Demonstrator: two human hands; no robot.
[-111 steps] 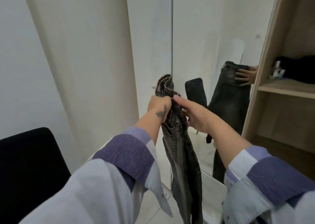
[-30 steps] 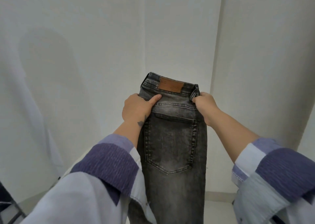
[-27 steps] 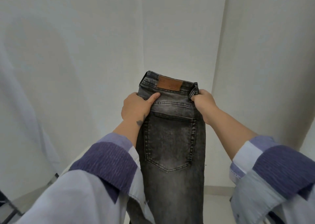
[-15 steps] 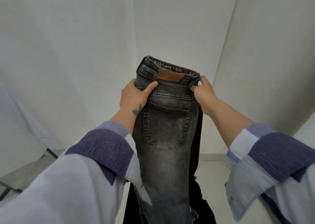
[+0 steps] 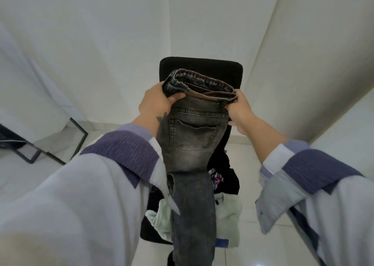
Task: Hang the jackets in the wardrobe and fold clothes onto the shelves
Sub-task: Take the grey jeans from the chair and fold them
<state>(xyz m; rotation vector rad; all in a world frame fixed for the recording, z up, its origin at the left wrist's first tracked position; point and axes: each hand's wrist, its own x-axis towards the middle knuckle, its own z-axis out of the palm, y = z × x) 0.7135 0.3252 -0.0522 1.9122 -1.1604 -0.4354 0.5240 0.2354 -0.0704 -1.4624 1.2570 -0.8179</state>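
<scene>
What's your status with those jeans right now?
Left hand and right hand grip jeans waistband. Legs hang over chair piled with clothes.

Jeans (image 5: 192, 144) legs cut off below; chair (image 5: 202, 67) seat mostly hidden by clothes.

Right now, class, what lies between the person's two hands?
In the head view, the folded waistband of the grey jeans spans the gap between the left hand and the right hand; each grips one end, with the black chair behind.

Jeans (image 5: 192, 140) — faded matt denim
</scene>
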